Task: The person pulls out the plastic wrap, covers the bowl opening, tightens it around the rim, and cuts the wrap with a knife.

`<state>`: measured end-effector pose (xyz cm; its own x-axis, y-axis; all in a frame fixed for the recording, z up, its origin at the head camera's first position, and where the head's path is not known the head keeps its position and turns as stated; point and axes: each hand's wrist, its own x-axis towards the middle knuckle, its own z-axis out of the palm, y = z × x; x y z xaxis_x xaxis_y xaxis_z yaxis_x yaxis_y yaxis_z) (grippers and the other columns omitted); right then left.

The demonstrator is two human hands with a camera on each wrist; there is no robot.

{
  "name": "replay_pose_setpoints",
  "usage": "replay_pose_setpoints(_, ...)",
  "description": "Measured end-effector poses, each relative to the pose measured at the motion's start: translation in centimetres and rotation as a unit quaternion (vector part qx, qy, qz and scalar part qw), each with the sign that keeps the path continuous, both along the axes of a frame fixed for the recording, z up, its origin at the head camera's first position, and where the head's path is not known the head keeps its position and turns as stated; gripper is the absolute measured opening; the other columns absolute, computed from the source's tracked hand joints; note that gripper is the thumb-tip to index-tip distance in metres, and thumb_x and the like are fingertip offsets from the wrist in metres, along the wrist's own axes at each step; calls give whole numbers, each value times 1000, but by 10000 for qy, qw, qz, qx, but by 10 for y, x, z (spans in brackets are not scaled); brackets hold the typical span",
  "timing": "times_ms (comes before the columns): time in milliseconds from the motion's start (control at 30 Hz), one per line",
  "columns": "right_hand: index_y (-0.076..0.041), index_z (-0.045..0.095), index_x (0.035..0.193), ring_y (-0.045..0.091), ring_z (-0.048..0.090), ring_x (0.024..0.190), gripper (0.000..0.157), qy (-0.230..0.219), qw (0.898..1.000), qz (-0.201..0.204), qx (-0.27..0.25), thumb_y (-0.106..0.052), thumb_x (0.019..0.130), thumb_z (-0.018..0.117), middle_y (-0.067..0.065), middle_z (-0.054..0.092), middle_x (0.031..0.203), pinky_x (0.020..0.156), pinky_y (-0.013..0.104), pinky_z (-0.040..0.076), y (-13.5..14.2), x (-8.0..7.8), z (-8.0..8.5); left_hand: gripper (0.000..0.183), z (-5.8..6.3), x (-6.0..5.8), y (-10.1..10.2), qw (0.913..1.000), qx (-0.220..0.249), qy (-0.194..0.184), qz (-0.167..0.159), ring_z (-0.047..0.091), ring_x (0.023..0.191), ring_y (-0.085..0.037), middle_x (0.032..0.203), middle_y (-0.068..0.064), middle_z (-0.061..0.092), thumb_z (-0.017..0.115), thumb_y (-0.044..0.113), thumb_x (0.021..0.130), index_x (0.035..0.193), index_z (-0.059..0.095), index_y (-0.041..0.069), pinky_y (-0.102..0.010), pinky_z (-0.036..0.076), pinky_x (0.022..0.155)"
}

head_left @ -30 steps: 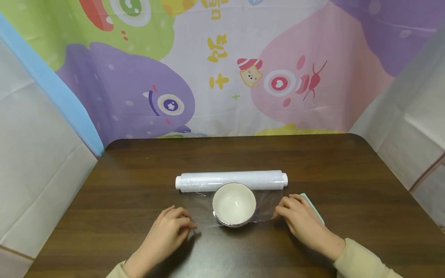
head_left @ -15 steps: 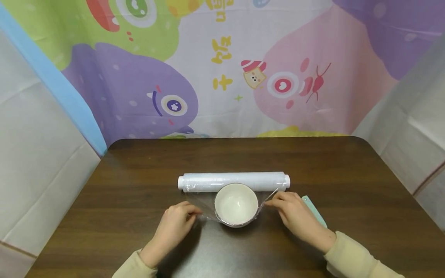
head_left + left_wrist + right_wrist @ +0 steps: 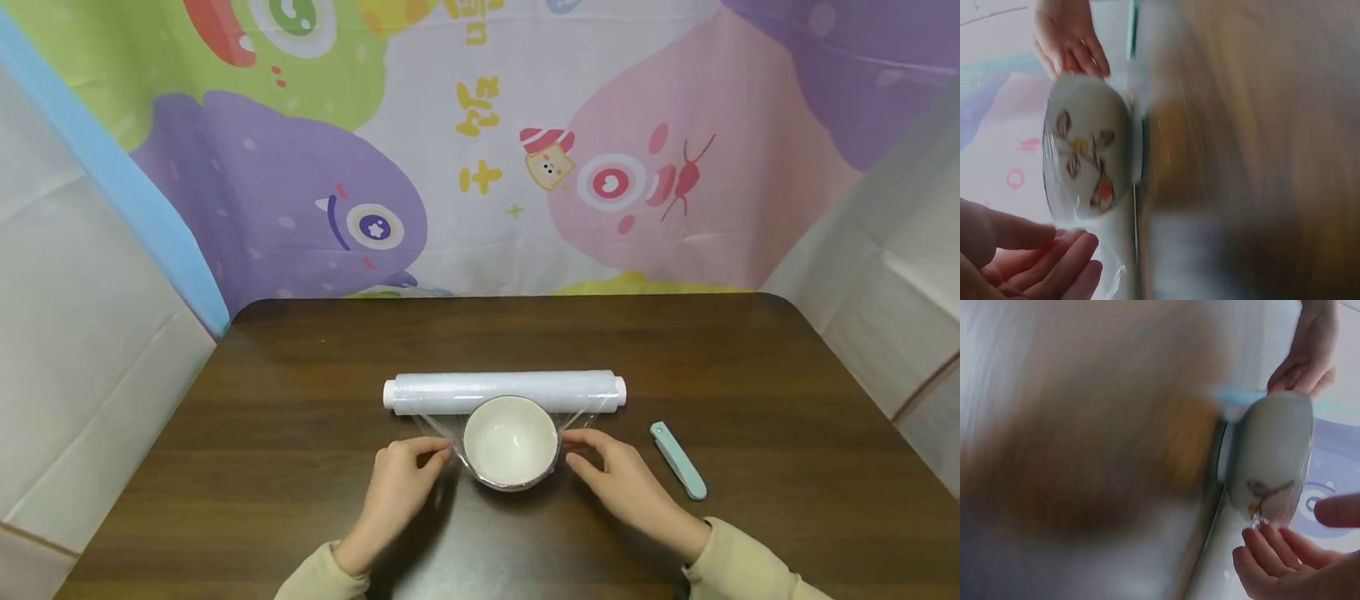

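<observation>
A white bowl (image 3: 511,440) stands in the middle of the table; the left wrist view shows a painted flower sprig on its side. Clear cling film (image 3: 437,427) runs from a roll (image 3: 504,390) behind the bowl, under it and up around its sides. At the bowl's left, my left hand (image 3: 402,485) pinches the film between thumb and fingertips. My right hand (image 3: 626,482) is at the right side, its fingertips pressing film to the bowl wall. In the right wrist view, the thumb of that right hand (image 3: 1294,559) stands apart from the fingers.
A slim mint-green tool (image 3: 678,461), shaped like a small cutter, lies right of my right hand. The dark wooden table (image 3: 300,358) ends at the back against a cartoon-printed cloth (image 3: 480,242). White cloth hangs at both sides.
Both hands have moved inward to the bowl, drawing the film's front edge up against its sides. The right hand has let the film edge out of its pinch. The mint-green tool is now fully uncovered.
</observation>
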<state>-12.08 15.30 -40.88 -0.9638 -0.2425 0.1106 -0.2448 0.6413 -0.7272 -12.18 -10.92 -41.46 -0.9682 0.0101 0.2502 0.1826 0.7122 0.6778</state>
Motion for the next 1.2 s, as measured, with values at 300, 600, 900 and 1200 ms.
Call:
replay_pose_setpoints(300, 15, 46, 122, 33, 51, 114, 34, -1430, 9538, -432, -2607, 6, 91, 37, 28, 52, 122, 95, 37, 43, -18, 13, 0, 24, -5, 12, 12, 9794, 1789, -934, -27, 66, 87, -18, 93, -10, 70, 55, 1, 85, 107, 65, 0, -24, 50, 76)
replay_pose_setpoints(600, 11, 37, 126, 30, 44, 116, 35, -1974, 9029, -974, -3691, 4, 92, 36, 27, 41, 126, 94, 36, 44, -28, 16, -5, 31, -5, 26, 20, 9460, 2954, -1312, -234, 57, 108, -28, 114, -20, 61, 50, 2, 88, 117, 47, -5, -24, 45, 87)
replay_pose_setpoints(900, 12, 26, 130, 33, 35, 124, 44, -1920, 8905, -1355, -3895, 9, 87, 32, 26, 31, 131, 97, 31, 40, -27, 12, -4, 43, -6, 15, 16, 9275, 3365, -1614, -216, 49, 115, -34, 124, -28, 50, 46, 6, 90, 128, 35, -10, -39, 41, 95)
replay_pose_setpoints(1200, 17, 2, 137, 41, 13, 135, 57, -2493, 8656, -840, -4260, 0, 91, 32, 35, 9, 143, 109, 50, 15, -32, 11, -1, 51, -9, 5, 21, 8988, 3830, -2071, -509, 43, 120, -37, 130, -34, 40, 40, 14, 94, 132, 25, -17, -45, 36, 100)
